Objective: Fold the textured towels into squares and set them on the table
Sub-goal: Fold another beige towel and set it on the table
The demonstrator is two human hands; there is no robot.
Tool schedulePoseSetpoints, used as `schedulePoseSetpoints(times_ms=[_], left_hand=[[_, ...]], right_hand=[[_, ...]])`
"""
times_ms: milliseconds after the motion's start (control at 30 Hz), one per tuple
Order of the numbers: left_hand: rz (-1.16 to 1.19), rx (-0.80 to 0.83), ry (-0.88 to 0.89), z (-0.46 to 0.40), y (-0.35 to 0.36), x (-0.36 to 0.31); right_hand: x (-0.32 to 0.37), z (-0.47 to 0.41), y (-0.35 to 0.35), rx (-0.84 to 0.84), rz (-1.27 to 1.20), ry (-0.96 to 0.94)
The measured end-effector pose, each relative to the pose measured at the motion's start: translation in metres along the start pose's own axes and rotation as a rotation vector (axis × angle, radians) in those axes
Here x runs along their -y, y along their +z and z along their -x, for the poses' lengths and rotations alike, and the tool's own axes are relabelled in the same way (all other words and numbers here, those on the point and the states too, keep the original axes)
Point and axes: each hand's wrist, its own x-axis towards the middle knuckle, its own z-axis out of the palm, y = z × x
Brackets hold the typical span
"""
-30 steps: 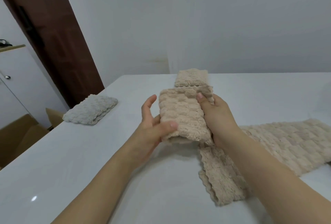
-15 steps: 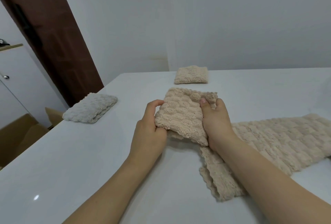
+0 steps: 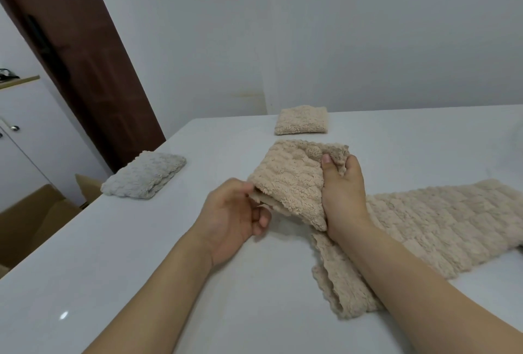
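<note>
A person's right hand [image 3: 343, 192] grips the far right corner of a partly folded beige towel [image 3: 291, 181], fingers curled into the bunched fabric, while the left hand [image 3: 235, 212] pinches the towel's near left edge, its lower fingers loosely curled beneath. The folded part sits at the middle of the white table [image 3: 141, 283], lifted slightly at its near edge; whether the far edge touches the surface cannot be told. Just right of it and under the right forearm, a long unfolded beige towel [image 3: 438, 226] lies flat, one strip trailing toward the near edge. Farther back, a folded beige square [image 3: 301, 120] rests by the wall, and a folded grey towel [image 3: 144, 175] lies at the table's left edge. Beyond, at left, stand a dark wooden door [image 3: 85, 56] and cardboard boxes [image 3: 31, 218].
</note>
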Motion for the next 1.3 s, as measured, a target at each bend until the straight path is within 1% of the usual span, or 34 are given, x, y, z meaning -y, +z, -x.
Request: schedulePoseSetpoints(times_ms=[67,200,300,400,500,633,700,800,900,1000,1067,1133,1200,1300], left_hand=[[-0.058,-0.008,-0.064,0.001,-0.003,-0.004],[-0.318,-0.116,-0.132,0.006,0.005,-0.009],[-0.545,-0.191,-0.049,0.005,-0.002,-0.011],[-0.604,-0.181,-0.005,0.004,-0.009,-0.014],[-0.568,-0.15,-0.047,0.005,-0.014,-0.011],[-0.371,-0.125,-0.086,0.001,-0.013,-0.008],[-0.272,-0.171,-0.05,-0.002,-0.012,-0.003],[-0.244,-0.261,0.077,-0.003,-0.006,0.0],[-0.167,-0.266,0.13,-0.004,-0.006,-0.002],[-0.146,-0.267,0.061,-0.002,-0.008,-0.004],[-0.099,-0.242,-0.014,-0.001,-0.008,-0.005],[-0.044,-0.22,-0.032,0.0,-0.005,-0.006],[-0.064,-0.27,0.014,-0.003,-0.001,-0.002],[-0.182,-0.435,0.086,-0.009,0.001,0.004]], right_hand=[[0.001,0.002,0.001,0.028,-0.007,-0.002],[0.002,0.004,0.001,0.051,0.006,-0.024],[0.001,0.002,0.003,0.024,-0.023,0.015],[0.001,0.005,0.005,0.031,-0.029,0.006],[0.002,0.008,0.005,0.081,-0.006,-0.046],[0.003,0.014,0.007,0.165,0.046,-0.097],[0.003,0.017,0.009,0.205,0.073,-0.13],[0.003,0.018,0.012,0.221,0.106,-0.136],[0.001,0.017,0.011,0.208,0.149,-0.119],[0.003,0.019,0.011,0.247,0.156,-0.125],[0.003,0.019,0.011,0.304,0.176,-0.122],[0.001,0.019,0.012,0.372,0.213,-0.117],[-0.001,0.02,0.014,0.406,0.234,-0.114],[0.001,0.021,0.014,0.401,0.24,-0.147]])
